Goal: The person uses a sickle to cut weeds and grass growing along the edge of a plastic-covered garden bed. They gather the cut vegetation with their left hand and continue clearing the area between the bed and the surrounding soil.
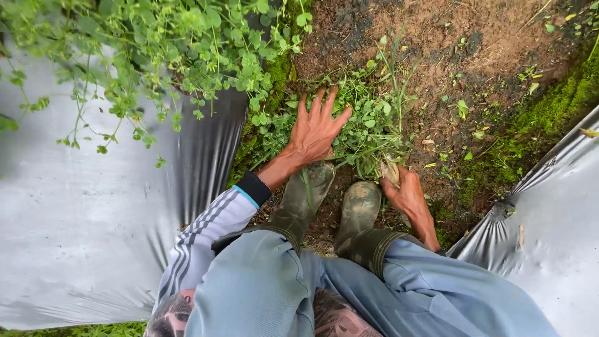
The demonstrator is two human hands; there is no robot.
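I crouch over a dirt furrow, my two muddy green rubber boots (331,206) side by side. My left hand (317,128) lies flat with fingers spread on a clump of small-leaved green weeds (368,131). My right hand (404,190) is closed around a pale handle or tool (390,170) at the base of the clump; what it is exactly I cannot tell. A striped grey sleeve covers my left arm.
Silver-grey plastic mulch sheets (93,212) flank the furrow on the left and on the right (549,224). Leafy weeds (156,43) overhang the left sheet. Bare brown soil (437,37) lies ahead, moss (549,112) along the right edge.
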